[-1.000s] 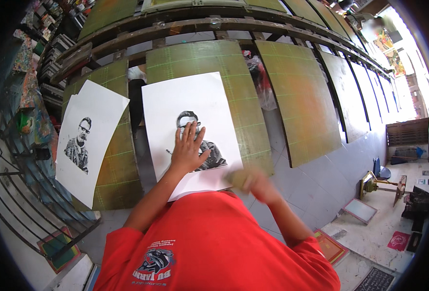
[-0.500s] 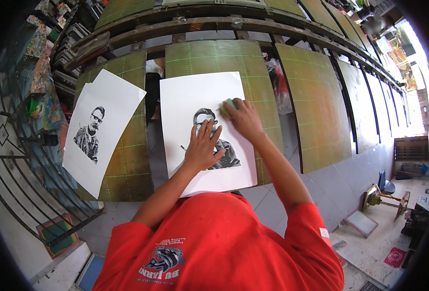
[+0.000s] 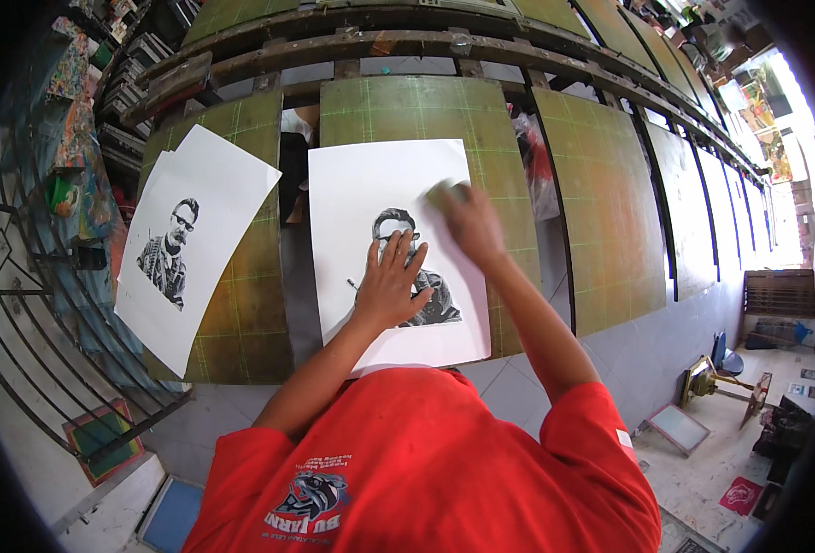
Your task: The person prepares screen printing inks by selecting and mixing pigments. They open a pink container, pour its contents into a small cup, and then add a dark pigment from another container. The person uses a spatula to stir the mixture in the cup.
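Note:
A white sheet [image 3: 343, 175] with a black-and-white portrait print lies on a green board in front of me. My left hand [image 3: 394, 284] rests flat on the printed figure, fingers spread, covering part of its face and chest. Near the sheet's right edge, my right hand [image 3: 472, 226] is closed around a greenish sponge [image 3: 442, 194]. Motion smears both hand and sponge, and I cannot tell whether the sponge touches the paper. To the left, a small stack of sheets [image 3: 214, 166] bears a similar portrait on top and overhangs the left edge of its board.
Green gridded boards [image 3: 601, 212] stand in a row to the right, with gaps between them. Dark wooden rails [image 3: 398, 43] run behind. Black metal bars [image 3: 57, 359] curve along the left. A small frame [image 3: 677, 429] lies on the floor at lower right.
My right hand and the sponge have shifted slightly right and are now blurred. The left hand stays flat on the print. The whole view has shifted slightly.

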Motion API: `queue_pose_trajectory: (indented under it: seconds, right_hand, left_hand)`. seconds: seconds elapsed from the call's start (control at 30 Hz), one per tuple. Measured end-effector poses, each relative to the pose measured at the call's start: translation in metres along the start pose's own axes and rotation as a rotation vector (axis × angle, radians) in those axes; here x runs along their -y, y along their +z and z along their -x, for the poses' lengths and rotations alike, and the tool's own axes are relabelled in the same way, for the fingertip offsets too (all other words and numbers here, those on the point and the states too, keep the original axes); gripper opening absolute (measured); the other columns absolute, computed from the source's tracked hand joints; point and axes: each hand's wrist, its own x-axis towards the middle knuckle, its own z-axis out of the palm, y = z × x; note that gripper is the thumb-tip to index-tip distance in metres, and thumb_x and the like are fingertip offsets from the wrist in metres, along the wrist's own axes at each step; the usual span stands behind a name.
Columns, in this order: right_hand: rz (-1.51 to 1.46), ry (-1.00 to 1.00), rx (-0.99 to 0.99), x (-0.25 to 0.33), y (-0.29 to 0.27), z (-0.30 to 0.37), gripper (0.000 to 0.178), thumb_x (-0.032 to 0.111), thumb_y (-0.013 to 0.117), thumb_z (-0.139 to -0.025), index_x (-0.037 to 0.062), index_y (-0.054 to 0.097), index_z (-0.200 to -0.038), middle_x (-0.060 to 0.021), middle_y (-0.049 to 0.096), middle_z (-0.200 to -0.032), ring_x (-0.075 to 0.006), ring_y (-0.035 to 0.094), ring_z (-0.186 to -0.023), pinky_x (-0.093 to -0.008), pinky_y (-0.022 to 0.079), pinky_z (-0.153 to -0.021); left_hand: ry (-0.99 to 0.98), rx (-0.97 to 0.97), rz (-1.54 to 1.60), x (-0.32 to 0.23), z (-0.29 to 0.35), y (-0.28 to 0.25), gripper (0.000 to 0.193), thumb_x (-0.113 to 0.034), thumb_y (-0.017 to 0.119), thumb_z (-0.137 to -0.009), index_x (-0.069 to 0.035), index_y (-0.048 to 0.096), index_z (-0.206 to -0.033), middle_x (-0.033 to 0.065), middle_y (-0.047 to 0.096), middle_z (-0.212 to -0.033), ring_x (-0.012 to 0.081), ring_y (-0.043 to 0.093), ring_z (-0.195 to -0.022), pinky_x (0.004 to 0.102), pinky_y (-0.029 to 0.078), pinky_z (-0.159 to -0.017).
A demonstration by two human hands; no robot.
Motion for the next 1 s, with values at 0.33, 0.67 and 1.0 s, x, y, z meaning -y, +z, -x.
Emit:
queue_pose_trajectory:
  seconds: [0.33,0.67,1.0]
  right_hand:
    - [-0.005,-0.129,0.251,-0.01,-0.027,0.0,0.047,0.007,0.066,-0.077,0.0182,0.062,-0.122,-0.0214,0.056,-0.115,-0.0371,0.056,-0.105,-0.0452,0.049,-0.089]
    - [0.19,0.041,0.064,-0.03,-0.033,-0.004,0.04,0.01,0.066,-0.076,0.0135,0.062,-0.115,-0.0191,0.054,-0.114,-0.0364,0.053,-0.106,-0.0436,0.047,-0.089]
    - [-0.189,-0.035,0.279,0.015,-0.053,0.024,0.051,0.008,0.067,-0.079,0.017,0.057,-0.128,-0.0219,0.052,-0.126,-0.0396,0.054,-0.113,-0.0466,0.048,-0.095]
  left_hand:
    - [0.002,-0.002,0.007,0.0,0.001,0.002,0.074,-0.052,0.056,-0.088,-0.009,0.039,-0.146,0.0202,0.03,-0.153,0.0335,0.024,-0.144,0.0571,0.017,-0.114]
    - [0.007,0.01,0.021,-0.001,0.001,0.004,0.075,-0.051,0.054,-0.089,-0.008,0.037,-0.147,0.0206,0.027,-0.154,0.0341,0.021,-0.145,0.0575,0.014,-0.115]
    - [0.0,0.023,-0.004,0.0,0.001,0.001,0.074,-0.052,0.054,-0.089,-0.01,0.038,-0.148,0.0199,0.029,-0.154,0.0336,0.022,-0.145,0.0569,0.014,-0.115]
